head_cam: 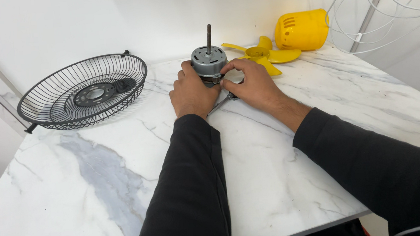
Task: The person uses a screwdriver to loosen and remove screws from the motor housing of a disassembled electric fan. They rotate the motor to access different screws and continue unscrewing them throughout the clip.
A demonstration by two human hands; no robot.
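Where the two hands meet, the lower part of the grey motor point(209, 60) is hidden behind the knuckles, so its base and whatever it stands on cannot be made out; only its round top and the thin shaft point(208, 35) rising upright from it show clearly. A slim metal tool point(220, 104) pokes out from under the hands towards the person, its working end covered, and which hand has it cannot be told. The left hand point(191, 93) is curled against the left side of the motor, fingers wrapped round its body in a firm hold. The right hand point(251, 82) presses in from the right, thumb and forefinger pinched at the motor's lower edge, closed rather than spread. The motor stands near the far edge of the white marble table point(74, 198), close to the wall. The black wire fan guard point(84, 90) lies dish-like, open side up, well to the left, with nothing in it. Just behind the right hand lies the yellow fan blade point(265, 53), and beyond it the yellow housing point(301, 30) on its side. White cables point(379, 9) hang at the upper right, cut off by the frame.
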